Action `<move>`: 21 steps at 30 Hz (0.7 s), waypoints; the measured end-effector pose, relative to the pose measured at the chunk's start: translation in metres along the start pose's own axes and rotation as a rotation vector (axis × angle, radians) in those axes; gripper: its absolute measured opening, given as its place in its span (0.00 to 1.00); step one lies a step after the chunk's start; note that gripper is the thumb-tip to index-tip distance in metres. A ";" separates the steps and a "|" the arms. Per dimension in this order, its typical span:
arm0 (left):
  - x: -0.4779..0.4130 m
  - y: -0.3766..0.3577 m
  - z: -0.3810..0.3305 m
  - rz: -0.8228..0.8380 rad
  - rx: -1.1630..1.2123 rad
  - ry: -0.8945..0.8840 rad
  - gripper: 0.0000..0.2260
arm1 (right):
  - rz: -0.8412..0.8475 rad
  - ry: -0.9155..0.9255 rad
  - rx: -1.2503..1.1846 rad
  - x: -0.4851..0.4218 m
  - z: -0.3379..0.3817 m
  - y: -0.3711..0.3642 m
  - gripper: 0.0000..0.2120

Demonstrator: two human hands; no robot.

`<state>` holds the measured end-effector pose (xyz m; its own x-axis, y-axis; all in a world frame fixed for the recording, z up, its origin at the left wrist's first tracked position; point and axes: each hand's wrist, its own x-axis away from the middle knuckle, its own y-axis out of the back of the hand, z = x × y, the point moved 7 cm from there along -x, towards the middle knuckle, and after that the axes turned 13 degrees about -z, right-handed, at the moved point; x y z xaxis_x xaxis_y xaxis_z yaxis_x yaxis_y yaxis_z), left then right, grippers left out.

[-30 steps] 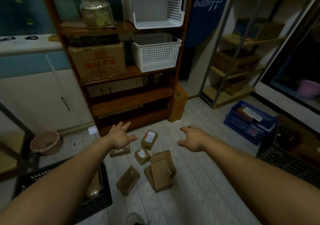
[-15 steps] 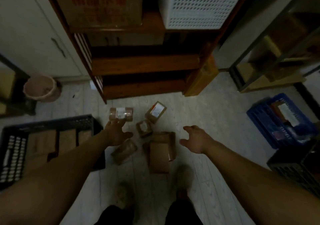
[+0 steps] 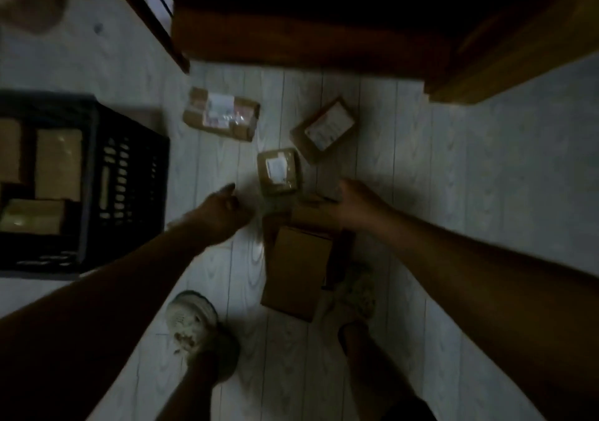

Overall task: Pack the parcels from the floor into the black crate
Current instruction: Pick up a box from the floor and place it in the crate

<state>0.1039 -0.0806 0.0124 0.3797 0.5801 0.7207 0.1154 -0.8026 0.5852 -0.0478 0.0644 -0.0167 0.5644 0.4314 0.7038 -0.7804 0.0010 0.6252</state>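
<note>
Hands over floor parcels | my right hand point(image 3: 351, 205) is gripping the big box's point(image 3: 296, 274) far end | my left hand point(image 3: 223, 213) is hanging loose, empty | black crate point(image 3: 129, 174) is sitting left

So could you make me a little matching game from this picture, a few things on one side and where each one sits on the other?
Things:
1. black crate
2. large plain box
3. small parcel with a white label
4. wooden shelf unit

Places:
A. just ahead of both hands, in the middle of the floor
B. along the top of the view, in deep shadow
C. at the left, with parcels already inside
D. between the person's feet, under the right hand

Pairs: 1-C, 2-D, 3-A, 4-B
</note>
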 end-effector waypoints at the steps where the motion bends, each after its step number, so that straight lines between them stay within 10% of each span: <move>1: -0.022 -0.015 0.006 -0.022 0.043 0.020 0.21 | -0.017 0.014 -0.021 -0.024 -0.001 -0.012 0.32; 21: -0.244 -0.152 0.076 -0.200 0.607 0.252 0.30 | 0.023 -0.058 -0.342 -0.234 -0.004 -0.163 0.32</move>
<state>0.0634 -0.1112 -0.2808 0.0806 0.6807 0.7282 0.6830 -0.5698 0.4570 -0.0534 -0.0330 -0.2844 0.5521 0.3827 0.7407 -0.8327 0.2982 0.4666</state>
